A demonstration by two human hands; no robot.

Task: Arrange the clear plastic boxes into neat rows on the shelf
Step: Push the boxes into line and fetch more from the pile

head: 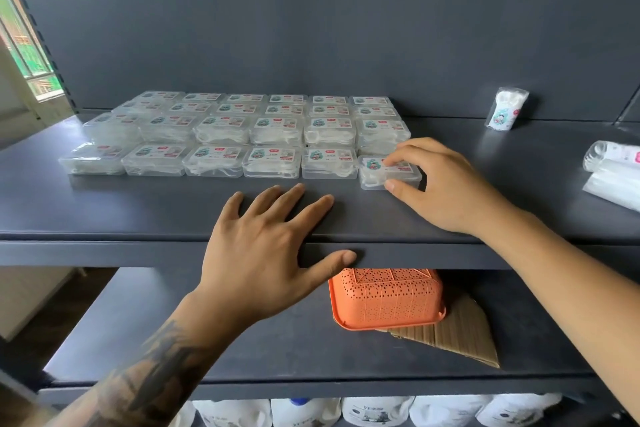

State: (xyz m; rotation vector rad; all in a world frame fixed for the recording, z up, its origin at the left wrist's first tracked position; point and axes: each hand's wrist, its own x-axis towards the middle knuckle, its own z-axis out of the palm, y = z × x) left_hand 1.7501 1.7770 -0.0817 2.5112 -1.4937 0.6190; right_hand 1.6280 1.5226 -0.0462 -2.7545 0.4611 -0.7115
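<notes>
Hands first, at the shelf's (138,215) front edge. Your left hand (266,250) lies flat with fingers spread on the bare surface and the thumb hooked over the front lip; it holds nothing and appears to serve as a brace.

Your right hand (440,184) is on the last clear box (389,173), at the right end of the front row. The thumb presses the box's near side and the fingertips sit on its lid, so the box is pinched lightly, resting on the shelf, not lifted. This hold suits sliding, which keeps the box flat while you line it up.

Note that this box sits slightly nearer the front edge than its left neighbour (329,163) and looks a little askew. The likely remaining correction is to nudge it back until its front face matches the row.

Behind it, the other clear plastic boxes (221,128) stand in rows running toward the back wall, labels up; the rear-left ones are too blurred to judge.

Toward the right rear corner, a small packet (506,109) stands alone. White packages (613,170) lie at the right edge, well apart from the rows.
</notes>
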